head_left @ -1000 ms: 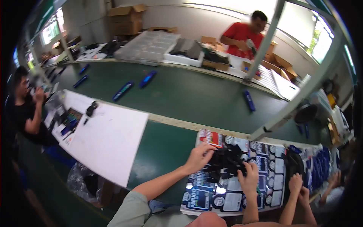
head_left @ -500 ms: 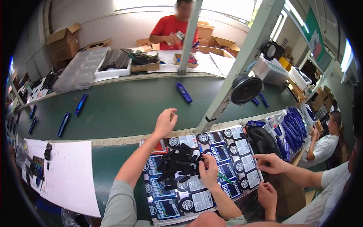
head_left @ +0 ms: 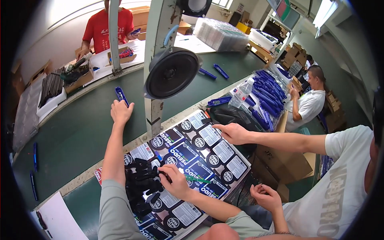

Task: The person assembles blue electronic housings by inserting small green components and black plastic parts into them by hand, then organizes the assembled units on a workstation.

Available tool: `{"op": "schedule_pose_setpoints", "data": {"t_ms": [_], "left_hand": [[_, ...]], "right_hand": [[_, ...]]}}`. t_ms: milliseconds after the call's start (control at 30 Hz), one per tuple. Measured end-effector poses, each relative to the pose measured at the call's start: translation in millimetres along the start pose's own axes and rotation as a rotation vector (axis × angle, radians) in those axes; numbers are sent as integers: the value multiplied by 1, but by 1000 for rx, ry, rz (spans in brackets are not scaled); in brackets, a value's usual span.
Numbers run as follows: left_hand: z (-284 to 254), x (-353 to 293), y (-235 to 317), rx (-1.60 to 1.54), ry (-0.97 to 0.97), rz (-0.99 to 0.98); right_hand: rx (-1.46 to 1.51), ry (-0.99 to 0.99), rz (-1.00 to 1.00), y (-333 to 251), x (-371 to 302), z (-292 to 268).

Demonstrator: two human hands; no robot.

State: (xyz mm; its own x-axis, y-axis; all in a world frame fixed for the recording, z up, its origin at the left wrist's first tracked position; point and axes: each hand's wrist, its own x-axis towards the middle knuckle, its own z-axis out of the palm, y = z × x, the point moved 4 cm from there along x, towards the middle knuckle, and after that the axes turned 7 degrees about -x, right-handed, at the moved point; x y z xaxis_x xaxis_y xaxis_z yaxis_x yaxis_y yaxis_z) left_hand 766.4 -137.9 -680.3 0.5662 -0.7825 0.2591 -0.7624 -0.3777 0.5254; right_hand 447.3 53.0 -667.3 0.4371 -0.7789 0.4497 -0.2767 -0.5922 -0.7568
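My left hand (head_left: 121, 111) reaches far over the green belt, its thumb and fingers closed around the near end of a blue pen-shaped device (head_left: 120, 94). Closer in, my right hand (head_left: 175, 182) has its fingertips pinched at the edge of a pile of black plastic parts (head_left: 141, 182); a black part seems to be between them. The pile lies on a board covered with printed card sheets (head_left: 186, 214). A thin green strip (head_left: 197, 179) lies on the sheets beside my right hand.
A co-worker's hand (head_left: 235, 133) points at the board's far right corner. A black speaker (head_left: 171, 73) hangs on a post (head_left: 155, 108) beyond the board. Blue devices (head_left: 270, 94) are heaped by a plastic bottle (head_left: 241, 91). Across the belt stands a person in red (head_left: 107, 30).
The view has swung right. My left hand has moved outward to the blue device on the belt. My right hand stays by the black parts. The co-worker's arm has stretched toward the board's far corner.
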Motion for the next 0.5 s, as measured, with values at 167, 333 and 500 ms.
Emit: {"op": "schedule_pose_setpoints", "data": {"t_ms": [167, 333, 500], "left_hand": [[-15, -11, -29, -95, 17, 3], [-43, -37, -71, -116, 102, 185], [-64, -113, -92, -844, -71, -171]], "right_hand": [[-5, 49, -66, -3, 2, -1], [18, 71, -37, -3, 1, 1], [32, 102, -62, -2, -2, -2]]}}
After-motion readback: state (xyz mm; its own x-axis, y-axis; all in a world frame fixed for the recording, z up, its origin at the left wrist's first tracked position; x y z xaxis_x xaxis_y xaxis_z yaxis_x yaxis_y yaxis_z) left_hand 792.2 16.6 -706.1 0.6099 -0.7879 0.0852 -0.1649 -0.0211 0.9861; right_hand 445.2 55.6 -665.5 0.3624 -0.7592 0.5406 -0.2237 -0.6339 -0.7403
